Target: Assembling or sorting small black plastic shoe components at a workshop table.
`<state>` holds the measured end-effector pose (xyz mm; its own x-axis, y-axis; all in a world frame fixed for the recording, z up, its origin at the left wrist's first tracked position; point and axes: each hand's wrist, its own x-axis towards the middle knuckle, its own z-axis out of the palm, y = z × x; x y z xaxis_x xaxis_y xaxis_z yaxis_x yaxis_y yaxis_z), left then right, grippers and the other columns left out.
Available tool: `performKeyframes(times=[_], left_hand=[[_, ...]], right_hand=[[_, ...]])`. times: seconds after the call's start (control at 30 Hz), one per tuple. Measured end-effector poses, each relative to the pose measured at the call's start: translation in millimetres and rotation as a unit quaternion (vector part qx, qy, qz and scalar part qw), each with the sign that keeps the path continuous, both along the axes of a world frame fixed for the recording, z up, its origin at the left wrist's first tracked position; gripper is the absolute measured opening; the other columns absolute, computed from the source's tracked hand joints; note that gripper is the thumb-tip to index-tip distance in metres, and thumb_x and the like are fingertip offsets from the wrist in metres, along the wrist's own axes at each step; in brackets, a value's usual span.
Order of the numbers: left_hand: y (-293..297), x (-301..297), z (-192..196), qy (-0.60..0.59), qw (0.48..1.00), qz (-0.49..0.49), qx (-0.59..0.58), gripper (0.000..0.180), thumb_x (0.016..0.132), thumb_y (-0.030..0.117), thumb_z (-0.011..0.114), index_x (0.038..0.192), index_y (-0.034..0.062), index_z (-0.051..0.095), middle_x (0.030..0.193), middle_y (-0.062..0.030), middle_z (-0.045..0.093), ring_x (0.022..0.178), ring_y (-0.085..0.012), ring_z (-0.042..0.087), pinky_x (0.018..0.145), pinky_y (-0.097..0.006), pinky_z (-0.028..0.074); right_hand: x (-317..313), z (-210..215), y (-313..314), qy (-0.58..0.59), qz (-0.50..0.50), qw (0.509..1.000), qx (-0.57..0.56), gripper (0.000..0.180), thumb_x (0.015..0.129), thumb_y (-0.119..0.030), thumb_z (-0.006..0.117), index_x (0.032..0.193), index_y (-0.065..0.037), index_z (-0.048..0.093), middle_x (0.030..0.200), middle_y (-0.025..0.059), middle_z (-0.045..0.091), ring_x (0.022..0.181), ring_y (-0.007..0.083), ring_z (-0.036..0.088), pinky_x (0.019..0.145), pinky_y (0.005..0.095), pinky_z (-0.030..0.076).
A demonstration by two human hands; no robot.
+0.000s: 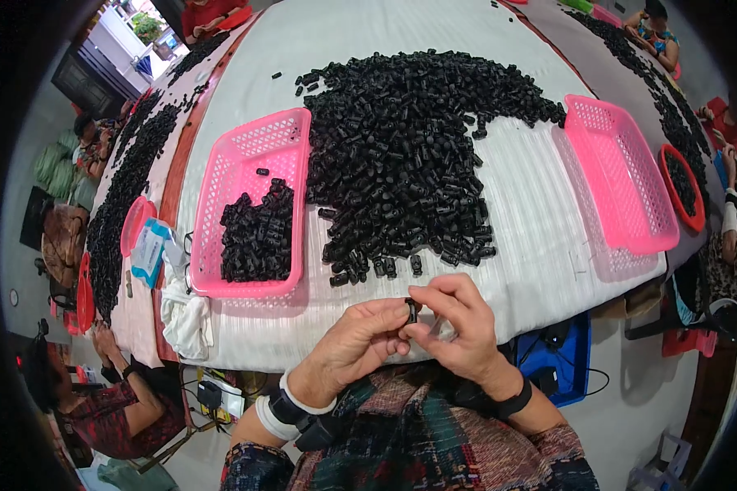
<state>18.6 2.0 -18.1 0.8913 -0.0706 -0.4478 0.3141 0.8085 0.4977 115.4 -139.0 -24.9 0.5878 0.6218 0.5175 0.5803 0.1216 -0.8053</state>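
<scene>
Leftmost, pink basket [229,176] part-filled with black pieces [258,237]; left hand [352,331] pinches one small black piece [411,311] over the table's near edge, below a broad loose heap [397,155]. Right hand [465,327] grips that same piece, thumb and forefinger; second pink basket [622,176] beyond. My reading: partway at most, this piece unfinished, much remaining.

Bright, fairly even light covers the white-draped counter [540,196], while daylight nearly washes out the doorway [127,39] beyond its far left corner. Soft, pink-tinted shadow fringes the pink plastic basket [614,176] near the counter's right edge. Small glints dot the black pile [393,147], where pieces blend together. Fisheye distortion bows the counter's edges; black vignetting rings the view.
</scene>
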Motion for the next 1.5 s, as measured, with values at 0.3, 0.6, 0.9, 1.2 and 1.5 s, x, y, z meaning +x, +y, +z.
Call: performKeyframes(times=[0.3, 0.6, 0.9, 1.2, 1.5], left_hand=[[-10, -1, 9, -0.002, 0.999, 0.04, 0.017, 0.021, 0.088, 0.012, 0.052, 0.101, -0.0035, 0.057, 0.083, -0.0092, 0.061, 0.069, -0.0125, 0.057, 0.062, -0.022, 0.047], [-13, -5, 13, -0.016, 0.997, 0.063, 0.035, 0.02, 0.087, 0.011, 0.054, 0.101, -0.0032, 0.056, 0.088, -0.0085, 0.061, 0.074, -0.0136, 0.059, 0.064, -0.024, 0.05], [-12, -7, 16, -0.019, 0.996, 0.084, 0.027, 0.018, 0.087, 0.008, 0.053, 0.1, -0.0044, 0.058, 0.086, -0.0106, 0.062, 0.073, -0.0142, 0.06, 0.061, -0.023, 0.05], [-9, -8, 14, -0.009, 0.996, 0.08, 0.026, 0.02, 0.086, 0.01, 0.055, 0.1, -0.004, 0.057, 0.084, -0.0091, 0.061, 0.068, -0.0147, 0.059, 0.062, -0.028, 0.052], [0, -16, 17, -0.021, 0.997, 0.056, 0.038, 0.02, 0.087, 0.008, 0.054, 0.102, -0.005, 0.057, 0.084, -0.0097, 0.06, 0.07, -0.0142, 0.058, 0.06, -0.027, 0.051]], right_hand=[[-9, -2, 1, -0.199, -0.097, 0.972, 0.072, 0.033, 0.062, -0.005, 0.073, 0.093, 0.002, 0.062, 0.075, 0.008, 0.055, 0.053, 0.0179, 0.05, 0.043, 0.0281, 0.038], [-10, 4, -1, -0.201, -0.086, 0.973, 0.073, 0.034, 0.062, -0.004, 0.075, 0.093, -0.001, 0.062, 0.078, 0.0081, 0.056, 0.054, 0.0158, 0.049, 0.043, 0.0247, 0.037], [-10, 5, 1, -0.184, -0.071, 0.978, 0.067, 0.037, 0.062, -0.003, 0.075, 0.096, -0.001, 0.061, 0.078, 0.0081, 0.057, 0.054, 0.0163, 0.05, 0.043, 0.0253, 0.039], [-12, 6, 2, -0.171, -0.032, 0.981, 0.085, 0.024, 0.064, -0.005, 0.073, 0.084, -0.002, 0.06, 0.074, 0.0069, 0.056, 0.053, 0.017, 0.051, 0.045, 0.0286, 0.039], [1, 15, -3, 0.207, 0.134, 0.968, -0.047, 0.018, 0.088, -0.014, 0.05, 0.082, 0.002, 0.054, 0.069, 0.0109, 0.051, 0.061, 0.0226, 0.051, 0.055, 0.0288, 0.04]])
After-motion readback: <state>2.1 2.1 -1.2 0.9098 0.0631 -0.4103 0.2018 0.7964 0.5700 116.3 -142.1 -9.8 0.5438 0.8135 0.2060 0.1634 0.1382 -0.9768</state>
